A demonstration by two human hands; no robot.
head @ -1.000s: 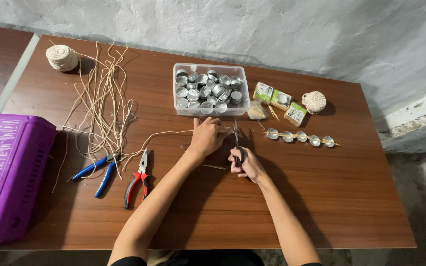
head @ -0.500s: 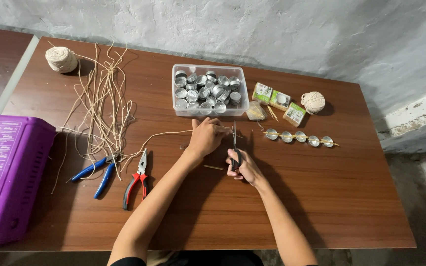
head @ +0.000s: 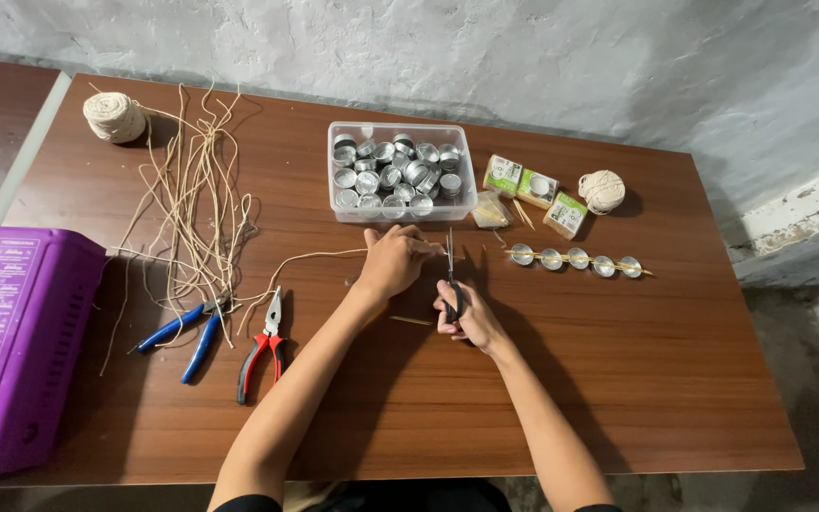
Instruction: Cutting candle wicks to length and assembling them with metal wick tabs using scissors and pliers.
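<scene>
Wooden table (head: 618,379): right hand (head: 466,318) on scissors (head: 451,275), seemingly at cord (head: 315,258).

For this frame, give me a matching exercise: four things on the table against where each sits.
Things:
1. scissors
2. red-handled pliers
3. clear tub of metal cups
4. purple case

Places:
A. table's left edge
B. in the right hand
C. far side, beyond the left hand
D. beside the blue-handled pliers

Pairs: 1-B, 2-D, 3-C, 4-A
</scene>
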